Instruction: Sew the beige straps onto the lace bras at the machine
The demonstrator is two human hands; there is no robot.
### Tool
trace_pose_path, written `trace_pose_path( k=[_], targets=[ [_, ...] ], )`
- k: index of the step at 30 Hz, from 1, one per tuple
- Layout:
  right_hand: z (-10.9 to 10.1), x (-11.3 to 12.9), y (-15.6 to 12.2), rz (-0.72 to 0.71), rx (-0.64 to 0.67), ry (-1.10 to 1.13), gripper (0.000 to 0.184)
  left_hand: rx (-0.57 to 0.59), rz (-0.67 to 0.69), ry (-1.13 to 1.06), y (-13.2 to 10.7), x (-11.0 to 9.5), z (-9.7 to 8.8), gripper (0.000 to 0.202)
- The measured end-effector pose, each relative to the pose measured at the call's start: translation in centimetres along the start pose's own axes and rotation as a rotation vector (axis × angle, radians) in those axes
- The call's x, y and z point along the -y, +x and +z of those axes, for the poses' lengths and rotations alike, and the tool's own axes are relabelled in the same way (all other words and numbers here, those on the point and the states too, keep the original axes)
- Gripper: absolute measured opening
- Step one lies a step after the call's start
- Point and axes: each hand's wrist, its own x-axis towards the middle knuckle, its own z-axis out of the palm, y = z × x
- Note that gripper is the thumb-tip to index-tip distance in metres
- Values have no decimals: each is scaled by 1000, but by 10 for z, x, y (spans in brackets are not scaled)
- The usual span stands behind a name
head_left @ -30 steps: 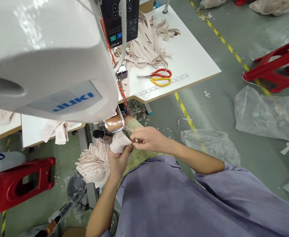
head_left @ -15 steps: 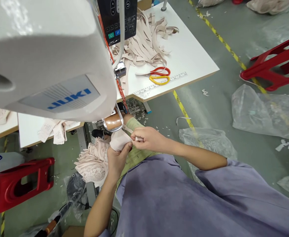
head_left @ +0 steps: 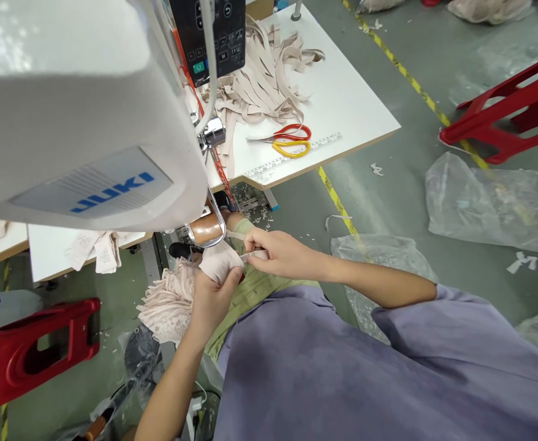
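Under the head of a white JUKI sewing machine [head_left: 85, 122], my left hand [head_left: 211, 294] grips a pale pink lace garment [head_left: 177, 294] from below, its thumb pressed on the smooth fabric part [head_left: 218, 260]. My right hand [head_left: 280, 252] is closed in a pinch on a thin beige elastic strap [head_left: 253, 254] at the garment's edge. Both hands sit just in front of the machine's brown cylinder arm [head_left: 206, 228]. The lace hangs down to the left over my lap.
A white table [head_left: 342, 104] carries a heap of beige straps [head_left: 260, 79], red and yellow scissors [head_left: 291, 139] and a ruler strip. The machine's black control panel [head_left: 211, 30] hangs above. Red plastic stools [head_left: 34, 343] and clear plastic bags [head_left: 484, 196] lie on the floor.
My view has shifted slightly right and down. The hands stay in place at the cylinder arm; my right hand has moved its pinch a little along the strap.
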Motion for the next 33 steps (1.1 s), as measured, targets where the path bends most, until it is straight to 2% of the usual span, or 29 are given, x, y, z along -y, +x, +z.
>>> trace_pose_path(
  k=[10, 14, 18, 22, 25, 28, 30, 33],
  targets=[
    [-2, 4, 2, -128, 16, -165, 9, -17, -38, 33, 2, -13, 3, 27],
    [-6, 2, 5, -50, 36, -98, 14, -48, -51, 37, 6, -15, 3, 22],
    [-13, -8, 13, -13, 100, 4, 15, -20, -68, -24, 11, -15, -1, 22],
    [-12, -18, 18, 74, 167, 197, 22, -51, -183, -86, 15, -9, -3, 23],
    [-6, -20, 18, 180, 167, 389, 26, -87, -269, -225, 18, -1, -1, 25],
    [-1, -20, 16, 228, 137, 521, 26, -105, -313, -385, 20, 7, 2, 26],
    [0, -18, 15, 235, 119, 508, 27, -109, -313, -444, 21, 10, 4, 26],
    [-1, -15, 12, 204, 91, 375, 27, -127, -276, -491, 22, 11, 8, 25]
  ],
)
